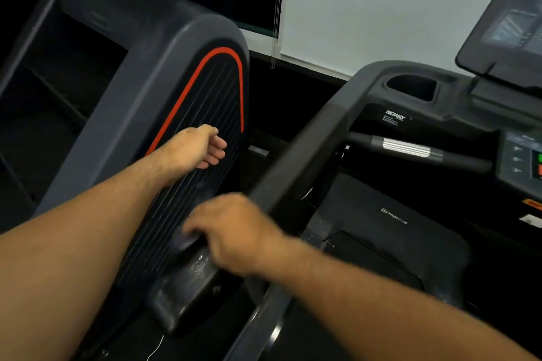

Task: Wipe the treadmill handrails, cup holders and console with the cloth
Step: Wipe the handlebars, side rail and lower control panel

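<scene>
1. Reaching forward, the left hand (196, 146) hangs in front of the ribbed, red-striped side panel (205, 102) of a neighbouring machine, its fingers loosely curled and holding nothing.
2. The right hand (234, 234) is blurred, low beside the foot of the treadmill's slanted handrail (308, 149). Its fingers (193, 228) bend over a dark shape, and I cannot tell whether they grasp it.
3. The cup holder (410, 86) and console (519, 161) lie further right, well apart from both hands.

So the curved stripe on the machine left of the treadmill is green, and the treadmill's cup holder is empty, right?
Not quite. The head view shows that the curved stripe is red-orange, not green. The cup holder is indeed empty.
</scene>
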Demonstrator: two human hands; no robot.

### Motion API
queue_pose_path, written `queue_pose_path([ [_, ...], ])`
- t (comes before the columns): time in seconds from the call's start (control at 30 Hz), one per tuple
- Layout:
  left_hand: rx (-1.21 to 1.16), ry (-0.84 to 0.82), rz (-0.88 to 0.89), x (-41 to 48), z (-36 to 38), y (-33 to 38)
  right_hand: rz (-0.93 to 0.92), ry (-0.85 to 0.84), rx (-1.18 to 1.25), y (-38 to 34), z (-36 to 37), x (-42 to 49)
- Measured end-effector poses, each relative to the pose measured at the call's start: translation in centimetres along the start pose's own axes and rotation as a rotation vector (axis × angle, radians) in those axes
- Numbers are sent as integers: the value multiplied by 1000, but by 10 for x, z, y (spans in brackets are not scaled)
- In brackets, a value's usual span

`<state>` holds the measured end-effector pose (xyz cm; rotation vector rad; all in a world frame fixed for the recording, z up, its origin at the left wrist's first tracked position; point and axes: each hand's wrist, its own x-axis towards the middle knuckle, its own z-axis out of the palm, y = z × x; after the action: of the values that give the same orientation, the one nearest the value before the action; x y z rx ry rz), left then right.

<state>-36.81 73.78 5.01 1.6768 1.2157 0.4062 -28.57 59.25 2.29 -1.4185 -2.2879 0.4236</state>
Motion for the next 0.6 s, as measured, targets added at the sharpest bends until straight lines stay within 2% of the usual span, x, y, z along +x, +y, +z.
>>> queue_pose_path([
  [0.07, -2, 18, 7, -5, -4, -1, 208, 27, -52, 24, -18, 9],
  [0.13, -9, 37, 10, -11, -9, -5, 287, -73, -40, 26, -16, 14],
  [0.23, -31, 58, 6, -18, -17, -11, 156, -165, -9, -6, 2, 15],
  [0.3, -42, 66, -4, -24, -19, -15, 56, -157, -28, -26, 16, 9],
  [0.43, -42, 51, -9, -28, -18, -16, -120, 11, -88, -45, 34, -12],
  [0.6, -35, 35, -6, -27, -7, -10, -264, 218, 32, -42, 58, -44],
])
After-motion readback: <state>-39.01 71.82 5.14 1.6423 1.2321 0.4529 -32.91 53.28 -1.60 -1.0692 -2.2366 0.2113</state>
